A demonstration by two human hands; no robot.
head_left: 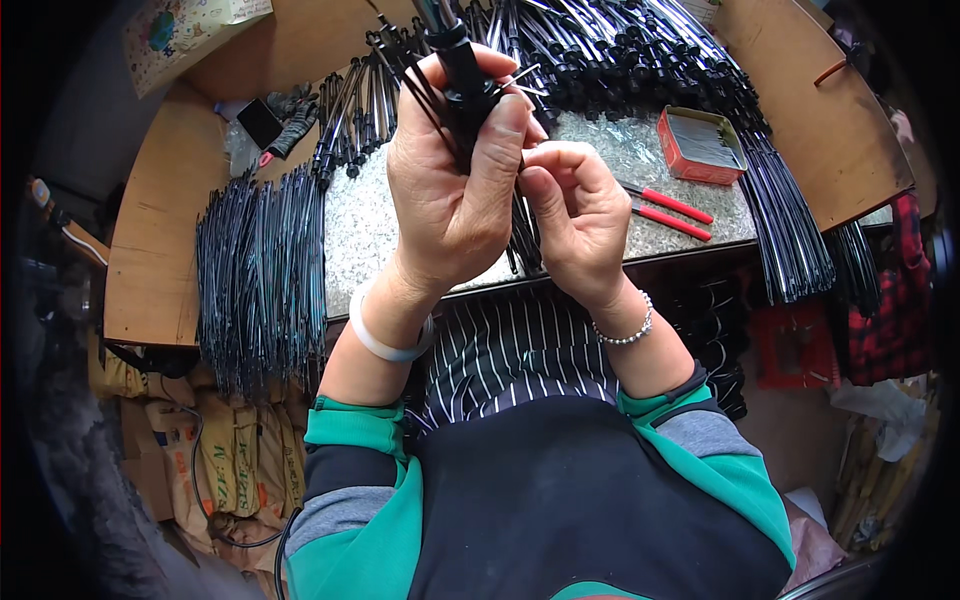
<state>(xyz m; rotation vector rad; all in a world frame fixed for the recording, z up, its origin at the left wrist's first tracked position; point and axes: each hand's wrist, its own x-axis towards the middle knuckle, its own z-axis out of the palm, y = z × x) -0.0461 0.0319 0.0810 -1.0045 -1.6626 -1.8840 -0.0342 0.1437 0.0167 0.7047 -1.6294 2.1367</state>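
Observation:
My left hand [450,200] is raised over the worktable, closed around a black umbrella frame [458,65]. Its metal shaft runs out of the top of the picture, with a dark runner and thin black ribs gathered at the thumb. Short silvery wire ends [522,75] stick out beside that thumb. Close against it, my right hand [580,220] is closed in a pinch, thumb on forefinger, at the lower part of the ribs. Whatever sits between those fingertips is hidden. Red-handled pliers [672,213] lie just right of my right hand.
A small red tin [677,158] of thin wire pieces stands on the speckled tabletop [365,225]. Bundled black ribs [262,270] hang over the left edge, more [790,230] at the right. Shafts with black fittings [630,60] are heaped behind. A phone [260,122] lies far left.

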